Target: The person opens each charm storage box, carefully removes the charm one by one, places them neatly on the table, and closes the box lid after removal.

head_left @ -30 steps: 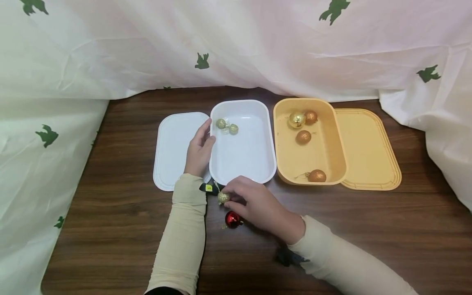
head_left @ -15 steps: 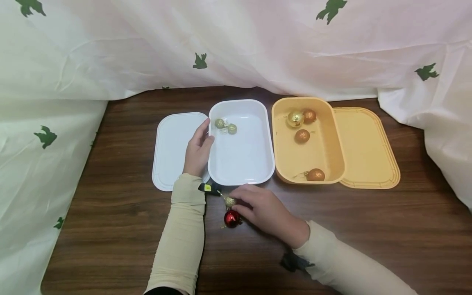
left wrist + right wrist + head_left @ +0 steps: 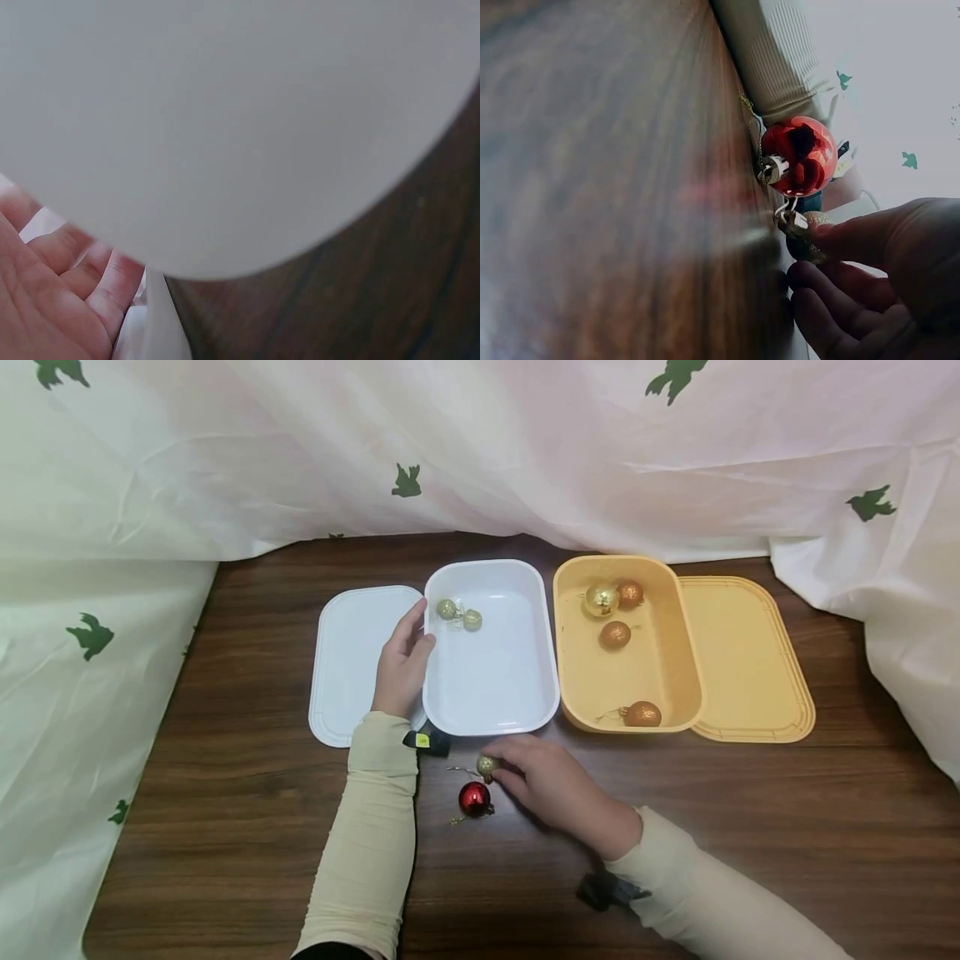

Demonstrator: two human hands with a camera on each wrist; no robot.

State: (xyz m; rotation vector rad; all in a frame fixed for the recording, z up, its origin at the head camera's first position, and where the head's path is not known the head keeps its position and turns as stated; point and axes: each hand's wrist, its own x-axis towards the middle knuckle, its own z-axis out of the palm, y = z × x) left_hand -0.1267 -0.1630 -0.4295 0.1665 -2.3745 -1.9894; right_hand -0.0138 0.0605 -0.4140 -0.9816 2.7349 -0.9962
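In the head view my right hand (image 3: 551, 781) pinches a small gold glitter bauble (image 3: 487, 766) by thumb and fingertips, low over the table before the white box. A shiny red bauble (image 3: 474, 799) lies just in front of it, its cap showing in the right wrist view. My left hand (image 3: 403, 664) rests against the left wall of the white box (image 3: 491, 693), fingers fairly straight along the rim. Two small gold glitter baubles (image 3: 472, 620) lie inside that box. The left wrist view is mostly filled by the box's pale wall (image 3: 225, 135), with part of the palm at lower left.
Right of the white box stands a yellow box (image 3: 630, 681) holding a shiny gold bauble (image 3: 602, 600) and several copper glitter baubles (image 3: 642, 714). A white lid (image 3: 348, 668) lies at the left, a yellow lid (image 3: 750, 660) at the right. White cloth (image 3: 510, 452) hangs behind.
My right hand has moved to the right with the small gold bauble, away from the left wrist. My left hand stays at the white box. The red bauble has barely shifted.
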